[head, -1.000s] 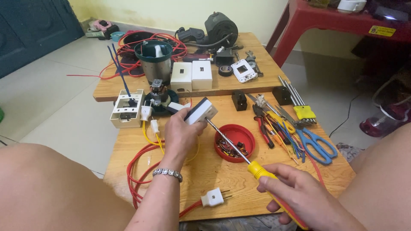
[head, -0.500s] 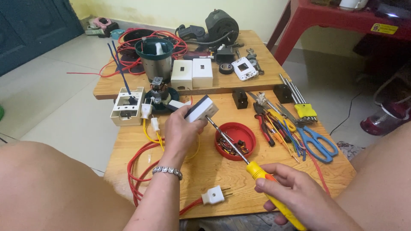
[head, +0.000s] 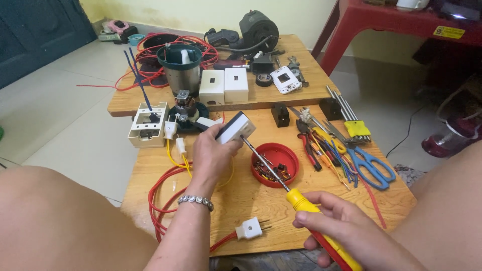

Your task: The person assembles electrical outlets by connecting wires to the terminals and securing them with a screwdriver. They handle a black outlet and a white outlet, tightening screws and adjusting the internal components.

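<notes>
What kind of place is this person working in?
Probably a home or small repair corner set up for electrical work. Low wooden tables on a tiled floor carry pliers, scissors, red wire and white switch boxes. The left hand holds a white socket part, the right hand a screwdriver.

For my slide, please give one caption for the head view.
Left hand holds white switch box; right hand drives yellow screwdriver into it.
</notes>
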